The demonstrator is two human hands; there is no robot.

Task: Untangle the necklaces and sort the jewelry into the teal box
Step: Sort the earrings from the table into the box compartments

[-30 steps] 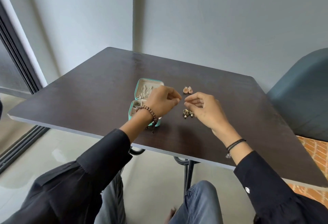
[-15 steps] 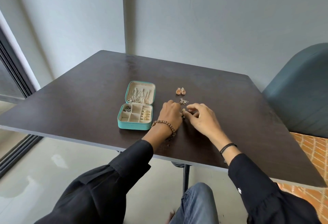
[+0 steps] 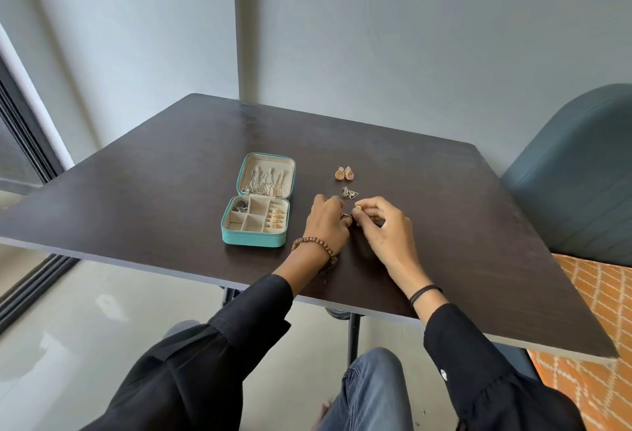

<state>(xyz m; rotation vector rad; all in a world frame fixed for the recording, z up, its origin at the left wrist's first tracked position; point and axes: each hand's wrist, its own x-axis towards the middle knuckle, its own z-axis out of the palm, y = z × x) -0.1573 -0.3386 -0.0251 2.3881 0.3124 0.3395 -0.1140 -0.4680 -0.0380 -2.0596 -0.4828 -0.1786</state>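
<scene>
Tabletop dark wood, grey walls behind, blue chair far right. I see teal box open at centre-left, chains in lid. Left hand and right hand meet beside it, each pinching a small jewelry piece; earrings lie beyond.

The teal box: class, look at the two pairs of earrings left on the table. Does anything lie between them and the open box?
Nothing visible does. The orange earrings and the triangular earrings lie on bare table to the right of the teal box, which stands open. The left hand and right hand work nearer the person.
</scene>
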